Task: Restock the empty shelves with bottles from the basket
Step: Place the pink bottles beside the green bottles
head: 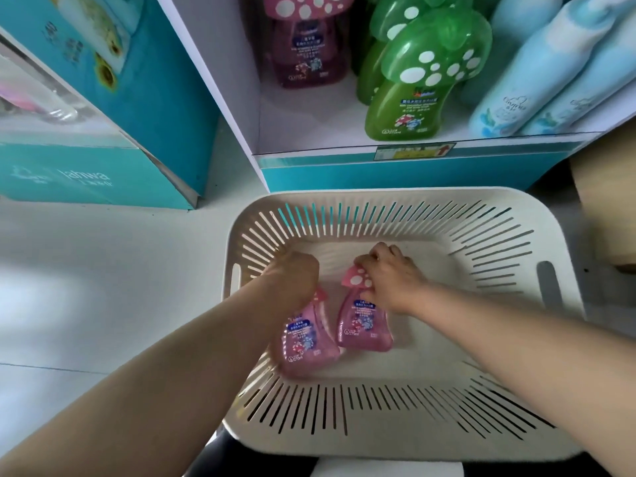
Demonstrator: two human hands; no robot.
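Observation:
Two pink bottles with mushroom-shaped caps lie in the cream slatted basket [406, 201] on the floor. My left hand [296, 273] is closed over the cap of the left pink bottle [306, 342], hiding most of the cap. The spotted cap of the right pink bottle [361, 325] is gripped by my right hand [392, 273]. Above the basket is a white shelf [309, 132] with one pink bottle [303, 46] at its back left and bare space in front of it.
Green mushroom-cap bottles [413, 87] and pale blue bottles [537, 80] fill the shelf's middle and right. A teal carton [86, 115] stands on the floor to the left. A brown cardboard box [609, 208] sits at the right edge.

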